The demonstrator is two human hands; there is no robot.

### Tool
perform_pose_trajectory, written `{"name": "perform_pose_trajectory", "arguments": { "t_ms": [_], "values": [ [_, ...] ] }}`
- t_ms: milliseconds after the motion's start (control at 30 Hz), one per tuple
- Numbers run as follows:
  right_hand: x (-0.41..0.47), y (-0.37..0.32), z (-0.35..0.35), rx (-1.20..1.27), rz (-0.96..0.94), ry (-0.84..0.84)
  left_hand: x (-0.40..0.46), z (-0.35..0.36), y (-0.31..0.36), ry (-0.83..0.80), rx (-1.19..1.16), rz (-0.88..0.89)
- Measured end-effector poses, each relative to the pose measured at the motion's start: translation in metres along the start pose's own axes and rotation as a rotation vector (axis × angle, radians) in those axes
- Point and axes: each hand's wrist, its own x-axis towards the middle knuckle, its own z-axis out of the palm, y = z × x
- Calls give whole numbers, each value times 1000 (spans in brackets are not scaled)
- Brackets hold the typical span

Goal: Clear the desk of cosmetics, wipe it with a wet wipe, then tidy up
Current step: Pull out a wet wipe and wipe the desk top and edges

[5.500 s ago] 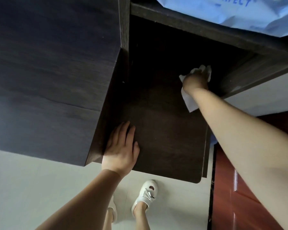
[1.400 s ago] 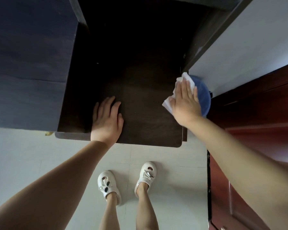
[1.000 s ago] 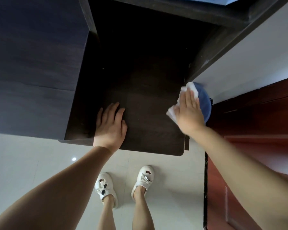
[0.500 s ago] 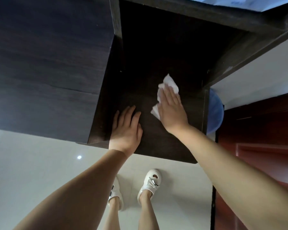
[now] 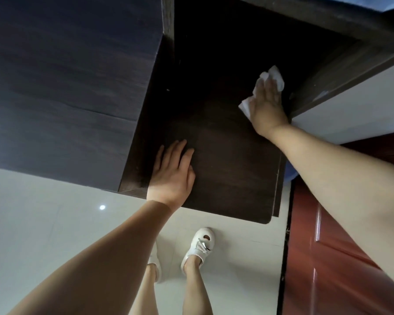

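Note:
The dark wooden desk top (image 5: 232, 160) fills the middle of the view, with no cosmetics on it. My right hand (image 5: 267, 105) lies flat at the desk's far right side, pressing a crumpled white wet wipe (image 5: 274, 76) onto the surface beside the right side panel; the wipe sticks out past my fingertips and at my thumb. My left hand (image 5: 172, 170) rests flat, fingers together, on the desk's near left part, holding nothing.
A tall dark cabinet side (image 5: 66, 87) rises left of the desk. A white wall (image 5: 362, 110) and a red-brown door (image 5: 323, 258) stand to the right, with a bit of a blue object (image 5: 290, 172) between desk and door. White floor tiles and my white shoes (image 5: 199, 245) lie below.
My right hand has slid the wipe from the desk's middle, beside my left hand, out to the far right by the side panel. The left hand has stayed in place.

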Motion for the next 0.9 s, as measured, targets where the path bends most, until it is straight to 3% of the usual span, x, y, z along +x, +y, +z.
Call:
{"name": "perform_pose_trajectory", "arguments": {
  "t_ms": [100,300,500,667,900],
  "values": [
    [-35,-8,21,125,-80,92,-1,-1,0,-21,-4,-3],
    [-122,-29,18,247,-104,112,0,-14,1,-173,-50,-9],
    [-163,-10,-31,405,175,169,15,-64,21,-364,-237,-100],
    [-221,23,-92,507,279,286,13,-110,60,-433,-241,24],
    [-312,110,-154,426,418,365,5,-147,162,-438,-269,132]
  ]
}}
